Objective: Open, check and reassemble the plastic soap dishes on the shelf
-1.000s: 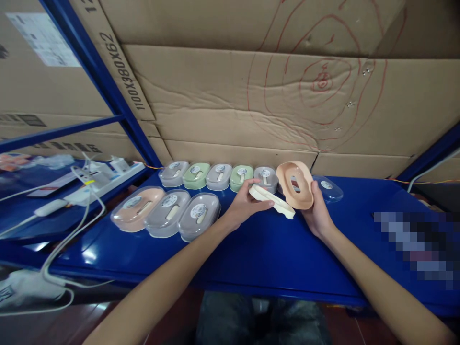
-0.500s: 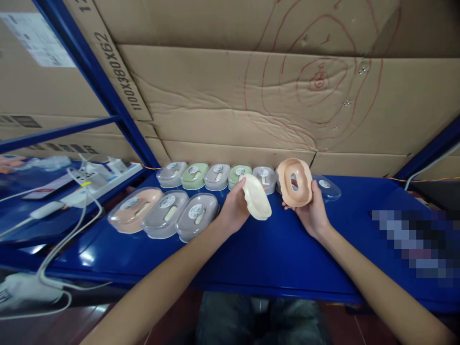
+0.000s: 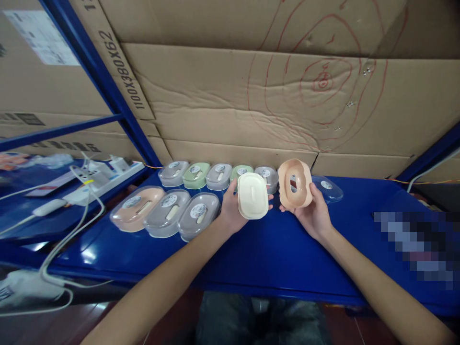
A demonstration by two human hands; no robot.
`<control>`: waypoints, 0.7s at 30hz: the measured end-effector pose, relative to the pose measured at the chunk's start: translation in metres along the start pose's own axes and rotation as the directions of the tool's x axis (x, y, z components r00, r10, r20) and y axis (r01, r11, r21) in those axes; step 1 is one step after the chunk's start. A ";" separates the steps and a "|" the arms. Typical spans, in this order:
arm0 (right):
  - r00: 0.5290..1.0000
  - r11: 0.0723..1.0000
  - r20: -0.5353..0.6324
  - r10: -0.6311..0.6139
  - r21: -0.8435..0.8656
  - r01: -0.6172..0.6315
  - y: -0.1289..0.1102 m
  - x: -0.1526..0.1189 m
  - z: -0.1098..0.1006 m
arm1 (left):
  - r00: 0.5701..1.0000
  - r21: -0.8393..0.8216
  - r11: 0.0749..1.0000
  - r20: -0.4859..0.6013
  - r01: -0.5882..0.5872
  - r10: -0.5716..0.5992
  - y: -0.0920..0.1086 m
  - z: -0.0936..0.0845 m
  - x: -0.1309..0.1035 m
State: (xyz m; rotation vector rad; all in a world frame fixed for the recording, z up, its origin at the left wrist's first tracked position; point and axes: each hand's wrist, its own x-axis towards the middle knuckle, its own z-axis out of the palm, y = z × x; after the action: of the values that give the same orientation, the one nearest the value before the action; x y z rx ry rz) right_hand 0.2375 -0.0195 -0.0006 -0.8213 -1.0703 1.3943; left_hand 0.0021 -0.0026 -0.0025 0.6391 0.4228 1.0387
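My left hand (image 3: 233, 209) holds a cream soap dish tray (image 3: 253, 196), its broad oval face turned toward me and fingers showing past its right edge. In my right hand (image 3: 313, 215) is a peach soap dish base (image 3: 295, 184) with an oval hole through its middle, gripped at its right and lower sides. The two pieces are apart, both above the blue table (image 3: 273, 258). Just behind the right hand lies a clear lid (image 3: 327, 188) with a round label.
Several lidded soap dishes in grey and green stand along the back, one being a grey dish (image 3: 219, 176). Nearer left is a front row with a peach dish (image 3: 138, 208). A power strip (image 3: 104, 182) with white cables is at left. Cardboard (image 3: 215, 86) walls the back.
My left hand has turned the cream tray from a tilted, edge-on pose to face me. The peach base stays in my right hand, slightly tilted. The view has shifted a little.
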 end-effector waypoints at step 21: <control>0.988 0.997 0.150 0.038 -0.065 -0.028 0.011 -0.008 -0.001 | 0.980 0.147 0.984 -0.159 -0.099 0.122 -0.002 0.014 0.004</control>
State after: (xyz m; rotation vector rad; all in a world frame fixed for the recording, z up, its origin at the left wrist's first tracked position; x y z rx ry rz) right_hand 0.2352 -0.0271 -0.0118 -0.7915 -1.2274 1.4755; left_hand 0.0143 -0.0037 0.0065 0.7078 0.6165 1.1811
